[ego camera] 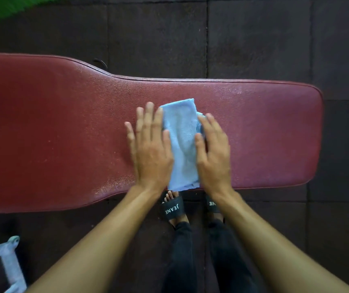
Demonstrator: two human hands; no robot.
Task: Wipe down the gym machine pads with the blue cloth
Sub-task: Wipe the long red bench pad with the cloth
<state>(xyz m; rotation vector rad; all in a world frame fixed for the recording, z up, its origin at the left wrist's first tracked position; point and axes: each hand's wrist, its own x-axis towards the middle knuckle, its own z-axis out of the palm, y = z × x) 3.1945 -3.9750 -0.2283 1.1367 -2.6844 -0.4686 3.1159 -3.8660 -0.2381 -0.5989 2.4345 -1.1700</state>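
The fingers (149, 115) of the left hand (150, 153) lie straight and slightly spread, flat on the pad (53, 123). Its index finger runs along the left edge of the cloth (182, 144) and its thumb rests on the fabric. The right hand (213, 157) is also flat, with its fingers straight and close together. They angle up and left over the cloth's right edge, and the thumb lies on the cloth. Neither hand curls round anything.

The blue cloth lies between the hands as a folded strip across the narrow part of the red pad, its near end reaching the pad's front edge. Both bare forearms reach in from below. Under the pad's front edge, two feet in black sandals (173, 208) stand on the dark tiled floor (254, 39). A white frame (10, 263) shows at lower left.
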